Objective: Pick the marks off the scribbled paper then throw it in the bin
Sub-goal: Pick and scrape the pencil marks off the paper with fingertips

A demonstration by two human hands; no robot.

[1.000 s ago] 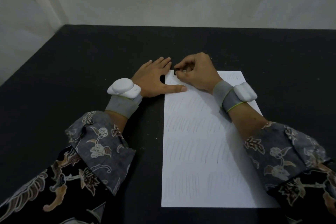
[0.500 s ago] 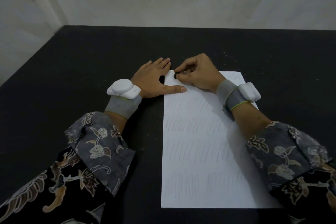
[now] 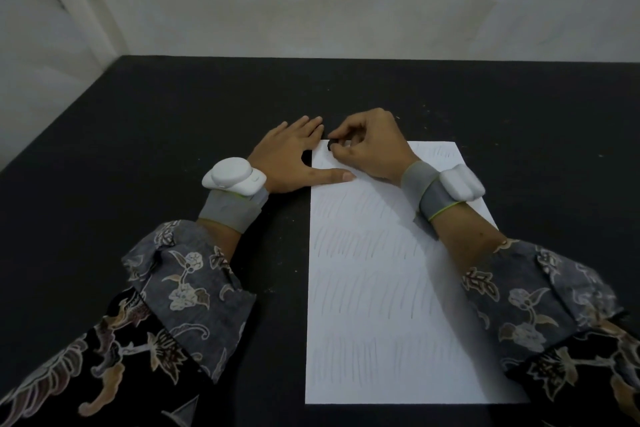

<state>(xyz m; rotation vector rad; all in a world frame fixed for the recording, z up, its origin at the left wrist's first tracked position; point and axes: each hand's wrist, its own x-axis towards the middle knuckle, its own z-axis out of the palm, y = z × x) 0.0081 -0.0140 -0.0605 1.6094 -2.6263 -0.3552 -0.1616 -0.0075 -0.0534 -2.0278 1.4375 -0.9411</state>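
A: Paper (image 3: 381,288) flat on the black table (image 3: 173,135), long edge running away from the viewer, rows of faint grey pencil strokes (image 3: 367,243) across most of it.

B: And the hands?

A: Left hand (image 3: 291,156) spread flat, fingers straight, palm down on the table just beside the paper's far left corner. Thumb stretched out sideways, lying over the paper's left edge and pressing it down.

B: Right?

A: Right hand (image 3: 367,149) over the far left corner of the paper, fingers curled in tight. Thumb and forefinger pinching a small dark eraser (image 3: 331,145), tip down on the sheet right at the corner. Narrow grip, closed on the eraser. Too small and shadowed to tell more about it.

B: Hands touching?

A: Very close, left fingertips just beside the right forefinger; contact not clear.

B: Anything else?

A: White sensor (image 3: 235,178) on a grey band on the left wrist, another white sensor (image 3: 462,184) on the right wrist. Floral sleeves (image 3: 187,274) on both forearms, right forearm lying across the paper's right side and casting shadow there. Pale wall (image 3: 346,0) behind the table's far edge. Small pale specks scattered on the black surface near the hands.
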